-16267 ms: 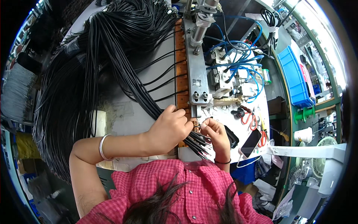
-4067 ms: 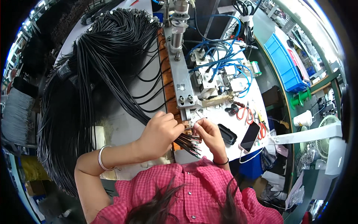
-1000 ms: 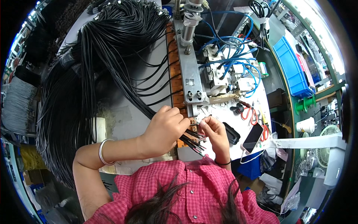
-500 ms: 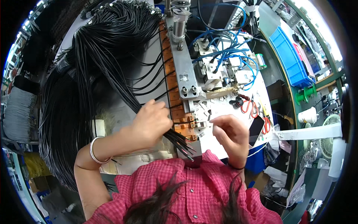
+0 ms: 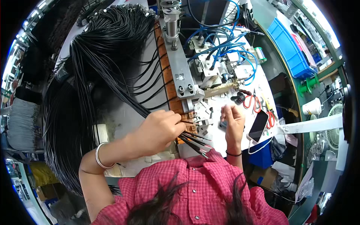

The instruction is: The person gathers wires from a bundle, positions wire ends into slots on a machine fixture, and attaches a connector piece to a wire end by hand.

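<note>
My left hand [image 5: 161,129] is closed around a bundle of black cables [image 5: 129,100]. Their stripped ends [image 5: 195,143], showing thin coloured wires, stick out toward my shirt. Just beyond that hand runs an orange-brown fixture strip [image 5: 168,80] with several single cables laid across it. A small metal connector [image 5: 204,122] sits at the strip's near end, with a cable leading toward it. My right hand [image 5: 234,125] is raised to the right of this connector, its fingers curled in to the thumb. Whatever they may pinch is too small to make out.
A steel press [image 5: 176,67] with blue air hoses [image 5: 225,48] stands behind the strip. Small metal pieces are scattered on the white table [image 5: 215,140]. A phone [image 5: 258,126], red-handled scissors [image 5: 256,105] and a solder spool [image 5: 259,55] lie right. A large cable heap [image 5: 116,26] fills the left.
My right hand has moved up and its fingers have drawn in, uncovering the phone. My left hand, still holding the cables, has shifted slightly right. The view has shifted a little.
</note>
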